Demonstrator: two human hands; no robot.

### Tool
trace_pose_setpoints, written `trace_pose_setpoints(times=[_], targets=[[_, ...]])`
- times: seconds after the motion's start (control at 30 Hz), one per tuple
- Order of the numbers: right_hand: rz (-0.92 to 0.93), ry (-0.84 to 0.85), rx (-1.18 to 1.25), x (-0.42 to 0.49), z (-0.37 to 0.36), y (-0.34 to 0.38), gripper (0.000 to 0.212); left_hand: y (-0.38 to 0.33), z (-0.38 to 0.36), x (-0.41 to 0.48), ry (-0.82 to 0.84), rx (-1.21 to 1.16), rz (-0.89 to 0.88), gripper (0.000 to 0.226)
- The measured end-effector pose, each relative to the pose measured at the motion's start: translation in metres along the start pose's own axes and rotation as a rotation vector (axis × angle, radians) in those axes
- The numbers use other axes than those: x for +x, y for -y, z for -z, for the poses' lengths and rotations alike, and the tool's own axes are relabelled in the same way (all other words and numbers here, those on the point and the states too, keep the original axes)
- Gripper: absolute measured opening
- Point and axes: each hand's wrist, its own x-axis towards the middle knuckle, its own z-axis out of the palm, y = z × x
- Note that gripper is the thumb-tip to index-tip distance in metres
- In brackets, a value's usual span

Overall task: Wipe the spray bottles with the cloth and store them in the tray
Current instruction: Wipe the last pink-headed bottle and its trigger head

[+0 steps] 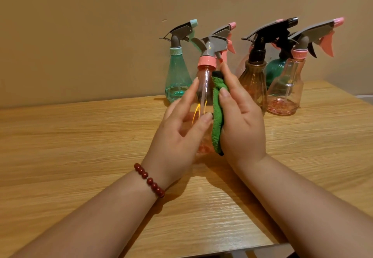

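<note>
Left grip (179,128) curls round the pink bottle (201,88), upright over the counter (80,146). Right grip (242,122) pinches the green cloth (217,120) against that bottle's right side. Other bottles (254,80) stand behind it.

Warm, dim light tints everything amber. Soft shadows pool on the table (80,136) near centre; an orange glint streaks the held spray bottle (202,88). Edges bow; detail is soft.
</note>
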Motion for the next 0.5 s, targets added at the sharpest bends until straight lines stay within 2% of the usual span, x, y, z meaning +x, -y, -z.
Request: trace_pose_setpoints(times=[0.17,0.3,0.37,0.5], targets=[[0.175,0.071,-0.161,-0.006,-0.007,0.001,0.044,-0.002,0.003,0.004,-0.204,-0.202,0.037,0.046],[0.276,0.095,-0.264,-0.014,-0.015,0.0,0.042,-0.005,0.004,0.004,-0.299,-0.257,0.039,0.058],[0.272,0.062,-0.267,-0.014,-0.015,0.0,0.04,-0.005,0.001,0.004,-0.271,-0.274,0.047,0.056],[0.094,-0.073,-0.153,-0.01,-0.011,-0.003,0.04,-0.001,-0.004,0.004,-0.178,-0.224,0.068,0.063]])
